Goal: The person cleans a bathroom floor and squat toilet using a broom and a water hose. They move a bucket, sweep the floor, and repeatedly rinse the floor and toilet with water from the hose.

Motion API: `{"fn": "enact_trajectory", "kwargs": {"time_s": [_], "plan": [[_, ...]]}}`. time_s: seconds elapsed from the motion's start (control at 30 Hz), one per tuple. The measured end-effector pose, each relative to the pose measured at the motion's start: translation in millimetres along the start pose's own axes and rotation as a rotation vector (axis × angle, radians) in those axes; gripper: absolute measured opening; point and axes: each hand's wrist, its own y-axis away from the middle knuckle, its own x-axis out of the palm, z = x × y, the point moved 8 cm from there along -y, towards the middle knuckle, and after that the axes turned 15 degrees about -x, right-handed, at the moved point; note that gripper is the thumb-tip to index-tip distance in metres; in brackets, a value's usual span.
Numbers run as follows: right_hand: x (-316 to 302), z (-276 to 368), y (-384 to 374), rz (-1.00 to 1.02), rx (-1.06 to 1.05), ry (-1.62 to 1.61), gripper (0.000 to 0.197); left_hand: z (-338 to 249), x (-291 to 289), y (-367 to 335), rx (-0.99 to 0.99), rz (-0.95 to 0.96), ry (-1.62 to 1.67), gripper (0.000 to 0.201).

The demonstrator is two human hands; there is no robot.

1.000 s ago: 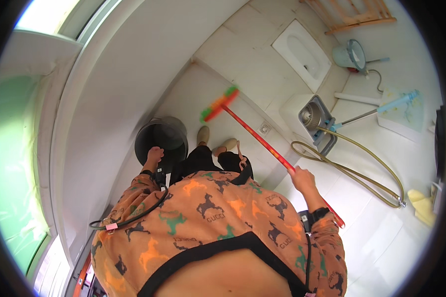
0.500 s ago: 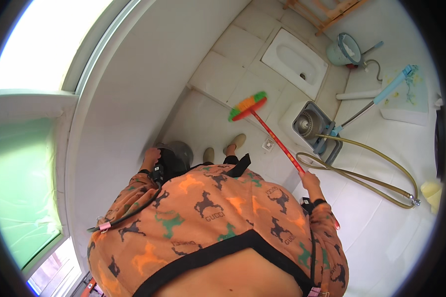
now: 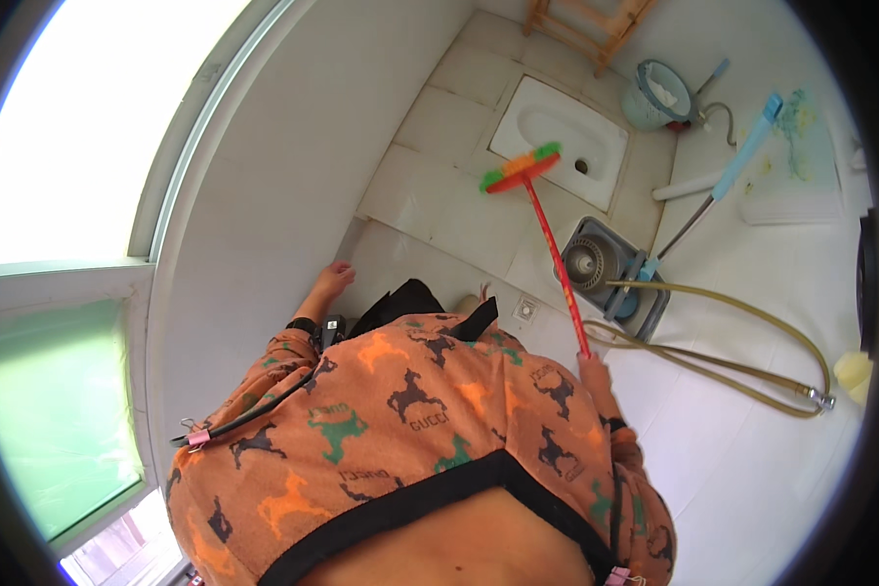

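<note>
My right hand [image 3: 592, 373] is closed round the end of a red broom handle, low on the right. The broom [image 3: 549, 239] reaches away from me, its red head with green and orange bristles near the corner of the white squat toilet [image 3: 524, 98]. My left hand [image 3: 332, 281] is out by the white wall on the left. Its fingers are loosely apart, and I see nothing in them. Dark trousers over a bent leg [image 3: 405, 301] show beside it, and my clothing hides most of my feet.
A grey-and-white mop bucket [image 3: 645, 322] holds a blue-handled mop [image 3: 742, 161]. A yellowish hose [image 3: 752, 303] loops to its right. Farther back are a pale blue bucket [image 3: 645, 103] and a wooden rack [image 3: 596, 34]. A floor drain [image 3: 525, 310] lies near my feet.
My left hand has come off the dark bucket's rim and moved forward; that bucket no longer shows. The broom head has shifted farther away and right, toward the squat toilet.
</note>
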Motion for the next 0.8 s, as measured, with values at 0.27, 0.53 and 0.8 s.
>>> {"fn": "enact_trajectory", "kwargs": {"time_s": [0.27, 0.53, 0.8], "plan": [[29.2, 36.6, -66.9, 0.217, -0.115, -0.031, 0.052, 52.1, -31.6, -26.8, -0.266, -0.119, -0.264, 0.025], [-134.1, 126.7, -247.1, -0.126, 0.020, -0.160, 0.049, -3.3, -41.7, -82.0, -0.005, -0.017, -0.815, 0.023], [-282.7, 244.7, -443.9, 0.068, -0.050, 0.095, 0.043, -172.9, -76.7, -128.5, -0.342, 0.102, -0.427, 0.036]]}}
